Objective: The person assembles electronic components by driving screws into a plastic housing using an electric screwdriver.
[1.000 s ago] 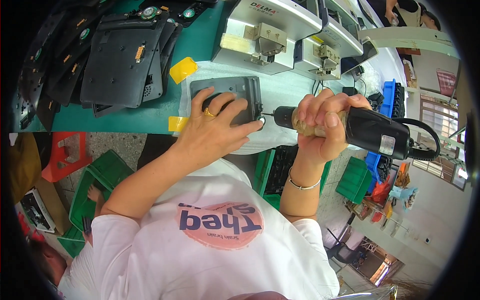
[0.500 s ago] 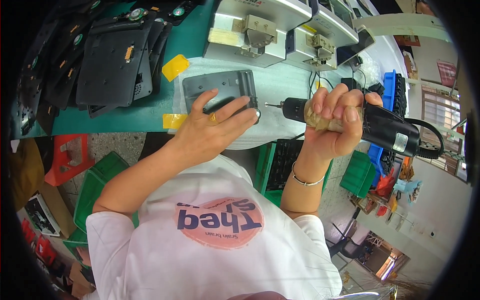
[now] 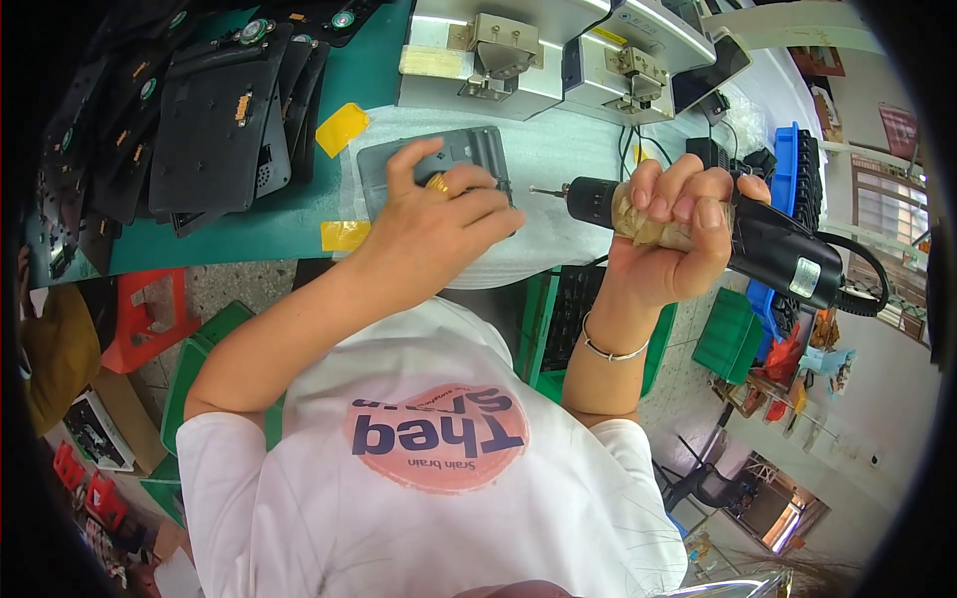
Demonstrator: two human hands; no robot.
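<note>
A flat dark-grey plastic housing (image 3: 485, 148) lies on the pale foam sheet covering the bench. My left hand (image 3: 429, 224) rests over its near right part, fingers bent and pressed on it; they hide much of the surface, and whatever sits under the fingertips cannot be made out. To the right, my right hand (image 3: 678, 224) is wrapped around a black corded electric screwdriver (image 3: 783, 254), its grip padded with yellowish tape. The tool is held roughly level above the bench. Its thin bit points left toward the housing and stays a short gap away from my left fingertips.
Stacked black panels (image 3: 209, 149) with round green-rimmed parts occupy the left of the green mat. Yellow tape pieces (image 3: 342, 130) lie by the foam. Two metal-fronted machines (image 3: 488, 55) stand at the back, cables beside them. Green crates (image 3: 723, 334) and a red stool (image 3: 150, 319) sit below bench level.
My left fingers have curled in more over the housing, having been stretched flatter across it. The screwdriver has barely moved; the whole view has shifted slightly.
</note>
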